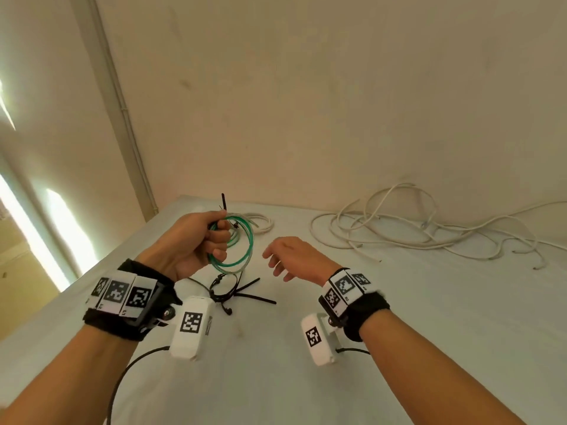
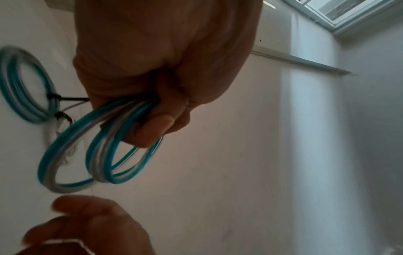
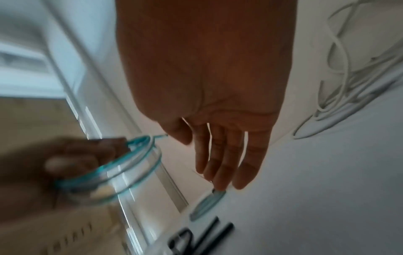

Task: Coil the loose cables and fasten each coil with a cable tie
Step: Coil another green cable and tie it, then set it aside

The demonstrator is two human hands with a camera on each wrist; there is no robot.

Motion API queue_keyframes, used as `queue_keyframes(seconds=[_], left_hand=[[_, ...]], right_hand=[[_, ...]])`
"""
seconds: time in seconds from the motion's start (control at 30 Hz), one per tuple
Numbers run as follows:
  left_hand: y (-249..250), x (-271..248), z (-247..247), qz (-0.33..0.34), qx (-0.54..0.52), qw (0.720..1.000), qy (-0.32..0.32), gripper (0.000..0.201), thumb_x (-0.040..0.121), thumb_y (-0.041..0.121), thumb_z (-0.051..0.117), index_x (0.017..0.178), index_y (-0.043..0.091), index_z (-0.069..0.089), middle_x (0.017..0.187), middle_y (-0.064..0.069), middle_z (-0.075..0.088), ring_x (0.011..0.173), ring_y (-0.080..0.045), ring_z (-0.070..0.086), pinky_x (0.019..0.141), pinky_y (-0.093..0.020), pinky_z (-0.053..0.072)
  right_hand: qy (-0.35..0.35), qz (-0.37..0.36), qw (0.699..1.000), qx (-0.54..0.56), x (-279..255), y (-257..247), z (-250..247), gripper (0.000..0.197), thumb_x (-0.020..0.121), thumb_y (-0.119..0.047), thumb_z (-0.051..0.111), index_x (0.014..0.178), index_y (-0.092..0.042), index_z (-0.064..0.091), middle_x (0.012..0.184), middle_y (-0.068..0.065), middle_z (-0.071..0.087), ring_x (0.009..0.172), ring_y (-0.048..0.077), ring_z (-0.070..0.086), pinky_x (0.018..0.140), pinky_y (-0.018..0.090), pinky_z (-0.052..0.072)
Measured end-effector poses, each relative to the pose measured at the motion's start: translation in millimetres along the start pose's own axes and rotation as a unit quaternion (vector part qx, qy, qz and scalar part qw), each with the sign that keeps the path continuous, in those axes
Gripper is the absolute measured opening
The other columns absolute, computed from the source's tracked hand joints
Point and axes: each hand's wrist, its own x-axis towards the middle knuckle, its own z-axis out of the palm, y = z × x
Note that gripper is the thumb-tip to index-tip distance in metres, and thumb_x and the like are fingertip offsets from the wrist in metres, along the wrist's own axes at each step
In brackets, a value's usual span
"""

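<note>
My left hand [image 1: 214,237] grips a green-and-white cable coil [image 1: 242,256] above the table, fingers curled round its strands [image 2: 104,155]. A black cable tie [image 1: 224,202] sticks up out of the fist. My right hand [image 1: 276,262] hovers just right of the coil, fingers relaxed [image 3: 218,155], holding nothing. Loose black cable ties [image 1: 245,294] lie on the table under the coil, blurred in the right wrist view [image 3: 213,233]. A second green-and-white coil [image 2: 26,86] with a black tie round it lies on the table. A long white cable [image 1: 414,228] sprawls uncoiled at the back right.
The white table [image 1: 399,302] stands in a corner, walls behind and a window frame to the left. A small white coil [image 1: 260,223] sits beyond my left hand. A small black looped cord [image 1: 222,289] lies among the ties.
</note>
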Motion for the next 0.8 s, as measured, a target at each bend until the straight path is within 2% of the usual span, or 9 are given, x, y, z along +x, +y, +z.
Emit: queue_keyframes(seconds=[0.07,0.17,0.3,0.4,0.47,0.57,0.7,0.73,0.8], left_hand=[[1.0,1.5,-3.1,0.011,0.013,1.000,0.023,0.038,0.110,0.028,0.038,0.074,0.019,0.040,0.053,0.008,0.024,0.039,-0.008,0.020,0.039,-0.021,0.030],[1.4,4.5,-5.5,0.024,0.040,0.998,0.046,0.038,0.111,0.029,0.038,0.074,0.020,0.040,0.052,0.008,0.026,0.039,-0.008,0.022,0.039,-0.021,0.031],[2.2,6.3,-12.2,0.023,0.054,0.996,0.064,0.038,0.111,0.030,0.038,0.075,0.019,0.041,0.052,0.008,0.028,0.041,-0.009,0.021,0.039,-0.022,0.033],[2.4,6.1,-16.7,0.018,0.054,0.996,0.067,0.038,0.111,0.030,0.038,0.074,0.019,0.041,0.053,0.007,0.027,0.041,-0.010,0.020,0.040,-0.022,0.032],[2.6,5.6,-18.2,0.017,0.055,0.996,0.065,0.038,0.111,0.030,0.039,0.074,0.019,0.041,0.053,0.008,0.027,0.042,-0.010,0.020,0.040,-0.022,0.032],[1.7,6.7,-17.8,0.019,0.059,0.996,0.063,0.037,0.110,0.030,0.039,0.075,0.019,0.042,0.054,0.007,0.027,0.043,-0.010,0.019,0.041,-0.022,0.033],[0.1,11.4,-6.3,0.024,0.061,0.997,0.040,0.036,0.110,0.029,0.039,0.076,0.019,0.042,0.056,0.006,0.025,0.045,-0.011,0.018,0.041,-0.023,0.033],[-0.1,12.7,-1.3,0.027,0.063,0.997,0.031,0.036,0.110,0.029,0.039,0.076,0.018,0.042,0.056,0.006,0.025,0.045,-0.011,0.018,0.042,-0.023,0.033],[-0.3,15.4,10.3,0.037,0.066,0.997,0.015,0.035,0.109,0.027,0.038,0.075,0.018,0.042,0.057,0.005,0.024,0.045,-0.012,0.018,0.044,-0.024,0.033]], right_hand=[[-0.014,-0.025,0.991,-0.130,12.5,8.3,16.1,0.026,0.105,-0.023,0.047,0.117,-0.014,0.068,0.104,0.001,0.065,0.089,0.018,0.064,0.076,0.028,0.048],[-0.020,-0.033,0.982,-0.184,30.2,5.0,41.0,0.026,0.102,-0.033,0.061,0.116,-0.013,0.070,0.103,0.002,0.064,0.095,0.020,0.061,0.080,0.028,0.043],[-0.010,-0.014,0.974,-0.224,50.0,-5.1,65.2,0.035,0.094,-0.042,0.073,0.111,-0.011,0.073,0.112,0.008,0.071,0.099,0.022,0.066,0.085,0.035,0.054],[0.008,-0.018,0.967,-0.255,57.1,-3.9,77.7,0.023,0.089,-0.031,0.077,0.106,-0.016,0.074,0.110,0.009,0.073,0.100,0.027,0.069,0.091,0.041,0.059],[0.021,-0.016,0.973,-0.229,58.8,-0.2,78.0,0.017,0.089,-0.023,0.077,0.104,-0.015,0.078,0.107,0.010,0.075,0.098,0.025,0.070,0.089,0.038,0.060],[0.059,-0.019,0.986,-0.156,54.9,5.3,64.8,0.018,0.088,-0.029,0.081,0.100,-0.015,0.081,0.097,0.005,0.074,0.090,0.018,0.068,0.080,0.031,0.056],[0.128,-0.006,0.992,-0.021,40.0,10.9,35.3,0.012,0.087,-0.030,0.082,0.089,-0.018,0.079,0.072,-0.002,0.070,0.063,0.009,0.064,0.057,0.021,0.048],[0.137,0.001,0.990,0.016,35.0,12.3,27.3,0.013,0.087,-0.029,0.082,0.088,-0.016,0.078,0.073,0.000,0.071,0.060,0.009,0.066,0.053,0.020,0.047],[0.152,0.001,0.985,0.081,25.3,16.5,10.3,0.015,0.088,-0.024,0.082,0.090,-0.010,0.077,0.080,0.004,0.075,0.063,0.012,0.071,0.052,0.023,0.050]])
